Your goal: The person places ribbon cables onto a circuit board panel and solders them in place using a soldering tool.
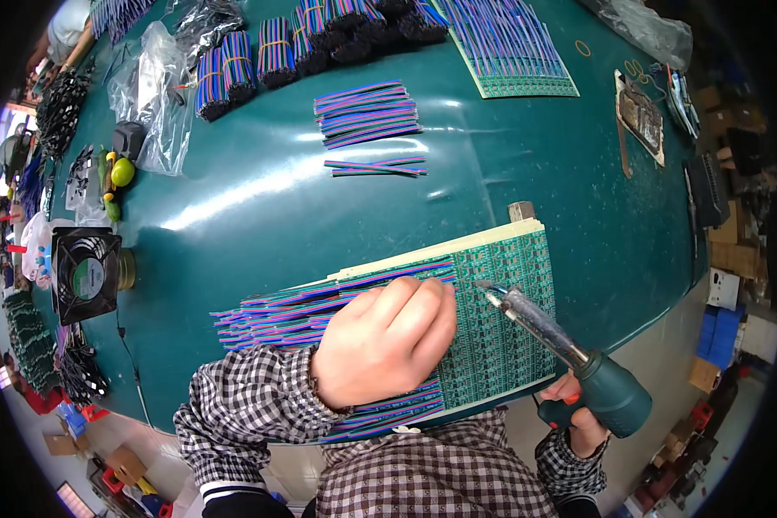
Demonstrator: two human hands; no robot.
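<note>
My left hand (384,341) lies over the left part of a green circuit board panel (501,319), with its fingers pinched together. Short multicoloured ribbon wires (276,304) run leftward from the panel, and the hand pinches one at its end near the bare pads. In my right hand (585,430) is a soldering gun (613,393) with a dark green body. Its metal tip points up and left, just right of my left fingertips and close above the panel; whether it touches cannot be seen. Pale sheets stick out under the panel's far edge.
Beyond the panel lie loose ribbon wires (367,116). Banded wire bundles (276,52) and another wired panel (527,86) line the far side. A small fan (86,274) stands left. Far right is a worn pad (641,121). A small block (521,211) touches the panel's far edge.
</note>
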